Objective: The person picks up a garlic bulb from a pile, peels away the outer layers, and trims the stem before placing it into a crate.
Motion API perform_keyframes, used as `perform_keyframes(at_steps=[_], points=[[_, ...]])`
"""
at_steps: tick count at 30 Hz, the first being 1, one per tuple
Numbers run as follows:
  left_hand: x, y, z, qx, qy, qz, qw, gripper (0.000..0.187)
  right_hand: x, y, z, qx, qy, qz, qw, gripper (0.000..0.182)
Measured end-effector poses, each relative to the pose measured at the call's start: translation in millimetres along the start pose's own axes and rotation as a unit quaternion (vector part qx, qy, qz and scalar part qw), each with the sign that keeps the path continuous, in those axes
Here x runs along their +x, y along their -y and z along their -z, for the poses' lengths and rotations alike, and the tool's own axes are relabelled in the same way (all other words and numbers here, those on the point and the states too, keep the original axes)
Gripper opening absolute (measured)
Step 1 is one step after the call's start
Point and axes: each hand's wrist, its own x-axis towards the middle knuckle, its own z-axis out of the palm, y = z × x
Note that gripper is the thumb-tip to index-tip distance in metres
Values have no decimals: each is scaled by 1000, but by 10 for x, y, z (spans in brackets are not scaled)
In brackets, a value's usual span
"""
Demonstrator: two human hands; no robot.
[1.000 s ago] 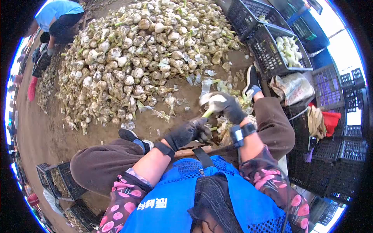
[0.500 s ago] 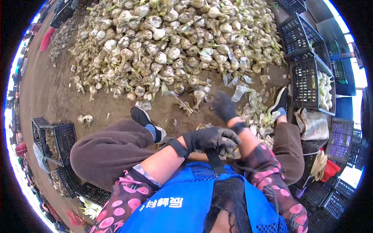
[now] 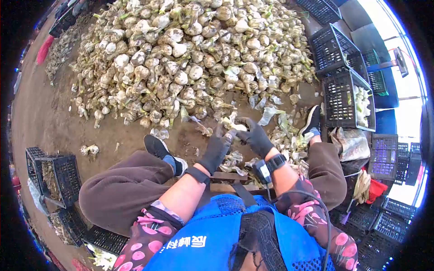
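A whitish garlic bulb (image 3: 232,123) is held between my two dark-gloved hands, just in front of the heap. My left hand (image 3: 216,151) grips it from the left and below, fingers curled around its near side. From the right, my right hand (image 3: 257,137) closes on it with thumb and fingers. The palms hide part of the bulb. Beyond the hands rises a large heap of garlic (image 3: 194,58), muddy and with stems on. Peeled papery skins (image 3: 289,131) lie on the ground beside my right hand.
My shoes (image 3: 158,147) rest on the dirt floor at both sides. A black crate of trimmed white garlic (image 3: 361,106) stands at right, near a crumpled sack (image 3: 350,144) and a red item (image 3: 376,192). More black crates (image 3: 58,176) are at left.
My right hand has come back from the heap's edge toward my left hand. The left hand has reached forward from near my lap, and both are now on a garlic bulb.
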Motion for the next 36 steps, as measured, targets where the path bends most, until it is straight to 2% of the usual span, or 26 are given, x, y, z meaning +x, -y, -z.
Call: perform_keyframes(at_steps=[1, 3, 4, 5, 6, 11, 12, 13, 14, 15, 16, 17, 19, 20, 21, 23, 24, 26, 27, 28, 29, 31, 32, 33, 34, 36], points=[[-18, -50, -43, 0, 5, -5, 1000, 20, -144, 170, 60, -11, 49, -69, 996, 45], [-111, -283, -152, -99, 28, -88, 991, 20, -353, 248, 36, -103, -15, 67, 992, 48], [-186, -429, -21, -38, 87, 24, 995, 22, -432, 257, 21, -105, -20, 69, 992, 48], [-203, -442, -9, -37, 91, 19, 995, 22, -501, 253, 1, 80, -24, 21, 996, 52], [-212, -432, -12, -72, 101, 15, 992, 25, -565, 262, -3, 263, -26, -26, 964, 57], [-245, -363, -88, -221, 182, 50, 957, 31, -822, 344, 87, 115, -73, -3, 991, 59], [-285, -380, -121, 78, 81, -257, 960, 31, -861, 440, 131, -32, -106, 63, 992, 59], [-313, -401, -117, 78, 82, -260, 959, 31, -896, 495, 163, -179, -137, 127, 966, 59], [-403, -581, -113, 78, 118, -152, 978, 29, -919, 463, 171, -180, -139, 128, 965, 59], [-461, -688, -103, 76, 153, -42, 984, 27, -934, 398, 167, -94, -118, 88, 985, 61], [-361, -487, -73, 26, 168, -49, 984, 24, -946, 370, 169, -6, -95, 49, 994, 62], [-373, -485, -67, 26, 168, -53, 984, 24, -959, 394, 170, -8, -97, 52, 994, 62], [-399, -464, -56, -168, 220, 18, 961, 21, -999, 437, 151, 147, -71, 26, 986, 62], [-394, -533, -38, -156, 244, 34, 957, 19, -1007, 445, 150, 127, -72, 38, 989, 57], [-424, -578, -66, -155, 245, 34, 956, 19, -1025, 462, 158, 127, -74, 38, 988, 57], [-507, -685, -142, 69, 142, -83, 984, 18, -1055, 533, 173, -68, -148, 127, 979, 51], [-509, -685, -151, 70, 143, -84, 984, 18, -1044, 505, 158, -68, -149, 128, 978, 51], [-510, -667, -169, -29, 148, -87, 985, 22, -1014, 429, 119, 160, -142, 42, 976, 44], [-481, -638, -168, -30, 149, -88, 984, 22, -1000, 427, 114, 158, -143, 43, 976, 44], [-446, -601, -161, -19, 144, -107, 984, 26, -986, 433, 107, 385, -82, -43, 918, 40], [-440, -603, -162, -7, 140, -126, 982, 30, -978, 433, 105, 588, -16, -126, 799, 38], [-461, -586, -200, -69, 159, -100, 980, 41, -917, 263, 74, 612, -18, -152, 776, 36], [-452, -546, -234, -5, 171, -190, 967, 47, -905, 239, 43, 347, -141, -57, 925, 34], [-433, -496, -254, 60, 180, -276, 942, 52, -894, 198, 12, 43, -247, 42, 967, 33], [-374, -381, -264, 209, 145, -379, 890, 56, -871, 107, -14, -153, -324, 118, 926, 33], [-352, -354, -285, 150, 197, -324, 913, 53, -844, 147, -34, -114, -311, 102, 938, 28]])
